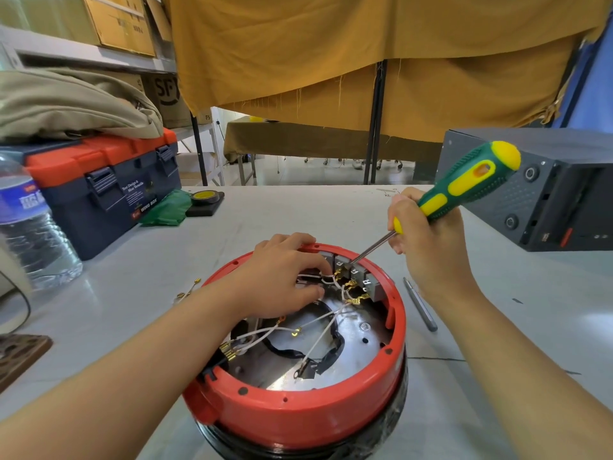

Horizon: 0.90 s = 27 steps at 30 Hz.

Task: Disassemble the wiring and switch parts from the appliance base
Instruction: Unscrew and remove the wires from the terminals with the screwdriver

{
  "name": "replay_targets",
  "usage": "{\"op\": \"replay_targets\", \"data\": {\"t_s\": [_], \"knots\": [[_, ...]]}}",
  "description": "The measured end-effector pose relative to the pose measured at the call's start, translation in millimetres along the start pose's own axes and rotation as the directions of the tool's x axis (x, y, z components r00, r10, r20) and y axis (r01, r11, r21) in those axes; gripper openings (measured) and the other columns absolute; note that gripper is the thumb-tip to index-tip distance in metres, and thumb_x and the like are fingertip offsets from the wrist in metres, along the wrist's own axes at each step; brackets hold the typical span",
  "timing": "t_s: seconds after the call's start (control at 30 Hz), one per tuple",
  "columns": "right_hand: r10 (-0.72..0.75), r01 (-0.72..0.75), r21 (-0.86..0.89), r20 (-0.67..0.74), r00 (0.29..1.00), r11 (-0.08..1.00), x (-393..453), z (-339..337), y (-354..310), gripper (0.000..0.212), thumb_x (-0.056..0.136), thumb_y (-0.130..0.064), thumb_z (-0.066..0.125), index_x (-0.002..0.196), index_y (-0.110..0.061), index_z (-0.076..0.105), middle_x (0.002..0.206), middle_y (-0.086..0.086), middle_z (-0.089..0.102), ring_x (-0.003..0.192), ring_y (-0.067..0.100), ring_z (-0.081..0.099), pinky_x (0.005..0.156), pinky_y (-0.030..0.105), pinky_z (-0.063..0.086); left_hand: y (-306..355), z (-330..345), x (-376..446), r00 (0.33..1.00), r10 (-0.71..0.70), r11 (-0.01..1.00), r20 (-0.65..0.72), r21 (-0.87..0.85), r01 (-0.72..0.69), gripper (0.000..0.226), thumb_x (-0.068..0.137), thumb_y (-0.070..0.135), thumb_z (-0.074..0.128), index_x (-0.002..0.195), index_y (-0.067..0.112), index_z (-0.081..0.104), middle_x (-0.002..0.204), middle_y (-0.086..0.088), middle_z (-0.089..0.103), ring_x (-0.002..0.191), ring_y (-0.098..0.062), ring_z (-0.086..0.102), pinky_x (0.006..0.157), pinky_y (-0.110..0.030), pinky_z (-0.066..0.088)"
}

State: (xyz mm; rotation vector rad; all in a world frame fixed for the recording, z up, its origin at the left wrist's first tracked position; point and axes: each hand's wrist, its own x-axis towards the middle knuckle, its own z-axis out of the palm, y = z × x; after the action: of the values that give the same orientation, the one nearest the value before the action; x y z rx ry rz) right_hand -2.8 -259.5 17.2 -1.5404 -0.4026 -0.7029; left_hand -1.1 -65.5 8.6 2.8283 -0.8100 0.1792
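- Appliance base (298,416): round, red plastic rim over a black lower body, lying open side up on the grey table (464,410), nearest the viewer at centre.
- Interior: bare metal plate (361,346) with a curved black-wrapped lead (335,343) lying across it.
- White wires (318,340): several, loose across the plate, ending in brass terminals; some run up to the switch block.
- Switch block (361,277): grey, set against the far inner rim, brass connectors just in front of it.
- Left hand (282,277): reaches into the base, fingers curled and pinching a white wire beside the switch block.
- Right hand (428,240): wrapped around the lower handle of the screwdriver, held above the far right of the rim.
- Screwdriver (464,184): green and yellow handle tilted up to the right, metal shaft slanting down, tip at the top of the switch block.
- Loose wire piece (189,290): short, brass-tipped, on the table left of the base.
- Grey metal rod (421,305): on the table just right of the base.
- Toolbox (106,190): navy with orange lid, far left, beige cloth bag (73,104) on top.
- Water bottle (30,227): clear, at the left edge.
- Tape roll (204,195): yellow and black, behind the toolbox's corner.
- Black equipment case (537,187): far right.
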Motion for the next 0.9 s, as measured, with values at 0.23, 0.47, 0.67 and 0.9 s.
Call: {"op": "replay_targets", "data": {"t_s": [0.23, 0.47, 0.67, 0.9], "knots": [[0.074, -0.071, 0.061, -0.048, 0.996, 0.996, 0, 1, 4, 0.031, 0.080, -0.020, 0.050, 0.049, -0.022, 0.047, 0.042, -0.009, 0.041, 0.041, 0.005, 0.040, 0.043, 0.014, 0.034, -1, 0, 0, 1.000, -0.007, 1.000, -0.003, -0.005, 0.007, 0.031, 0.088, 0.043, 0.055, 0.119, 0.043, 0.055, 0.148, 0.002, 0.030, 0.135, -0.021, 0.026, 0.112, -0.041, 0.022], [0.008, -0.003, 0.049, -0.103, 0.995, 0.999, 5, -6, -1, 0.031, 0.082, -0.021, 0.050, 0.051, -0.022, 0.049, 0.043, -0.010, 0.043, 0.042, 0.005, 0.042, 0.044, 0.016, 0.035, -1, 1, 0, 1.000, -0.006, 1.000, -0.003, -0.006, 0.006, 0.031, 0.088, 0.043, 0.056, 0.119, 0.043, 0.055, 0.149, 0.002, 0.030, 0.135, -0.021, 0.026, 0.112, -0.041, 0.022], [-0.064, 0.063, -0.047, -0.019, 0.998, 0.997, -2, -1, -4, 0.028, 0.082, -0.022, 0.049, 0.055, -0.017, 0.047, 0.043, -0.012, 0.044, 0.045, 0.006, 0.044, 0.049, 0.015, 0.035, -1, 1, 0, 1.000, -0.003, 1.000, -0.003, -0.009, 0.002, 0.031, 0.088, 0.043, 0.055, 0.118, 0.044, 0.055, 0.148, 0.004, 0.029, 0.135, -0.020, 0.026, 0.112, -0.041, 0.022], [-0.194, 0.202, -0.146, 0.068, 0.979, 0.968, -8, 3, -11, 0.031, 0.085, -0.017, 0.048, 0.054, -0.018, 0.042, 0.046, -0.005, 0.039, 0.046, 0.006, 0.043, 0.050, 0.011, 0.033, -2, 1, 1, 1.000, 0.011, 1.000, -0.001, -0.001, -0.011, 0.031, 0.087, 0.044, 0.055, 0.119, 0.044, 0.055, 0.148, 0.004, 0.029, 0.134, -0.020, 0.026, 0.111, -0.040, 0.023]]}}
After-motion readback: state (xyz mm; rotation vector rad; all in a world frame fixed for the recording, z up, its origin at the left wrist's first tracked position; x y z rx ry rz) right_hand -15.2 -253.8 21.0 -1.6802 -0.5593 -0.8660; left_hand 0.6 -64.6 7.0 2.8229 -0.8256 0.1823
